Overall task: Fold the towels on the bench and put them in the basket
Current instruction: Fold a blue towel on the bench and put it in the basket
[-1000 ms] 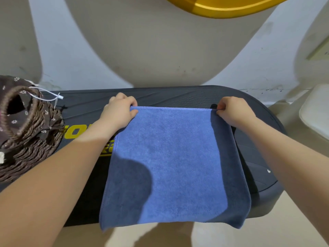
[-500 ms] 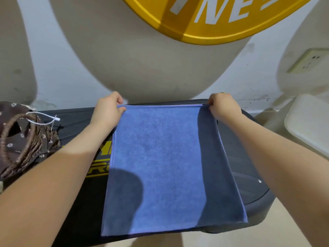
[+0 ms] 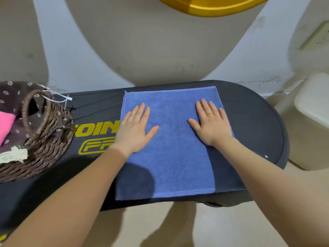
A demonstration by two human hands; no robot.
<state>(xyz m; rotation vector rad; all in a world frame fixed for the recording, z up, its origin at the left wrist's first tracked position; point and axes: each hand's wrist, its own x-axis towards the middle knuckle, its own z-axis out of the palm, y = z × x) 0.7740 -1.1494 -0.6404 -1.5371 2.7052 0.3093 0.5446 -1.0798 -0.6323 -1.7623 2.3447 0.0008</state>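
Note:
A blue towel [image 3: 174, 154] lies spread flat on the black bench [image 3: 256, 125], its near edge close to the bench's front rim. My left hand [image 3: 135, 129] rests palm down on the towel's left side, fingers straight. My right hand [image 3: 211, 123] lies flat on the right side, a ring on one finger. At the bench's left end stands a brown wicker basket [image 3: 44, 150] with a flowered lining and a hoop handle; a pink towel [image 3: 5, 125] lies inside it.
A grey and pale blue wall rises right behind the bench, with a yellow sign [image 3: 210, 6] overhead. A white stool or seat [image 3: 313, 102] stands to the right. Beige floor shows in front of the bench. A white tag cord [image 3: 60, 100] hangs from the basket.
Both hands let go of the towel's far corners, which they pinched before. The towel now lies flat on the bench instead of hanging over the front, and both palms press on it.

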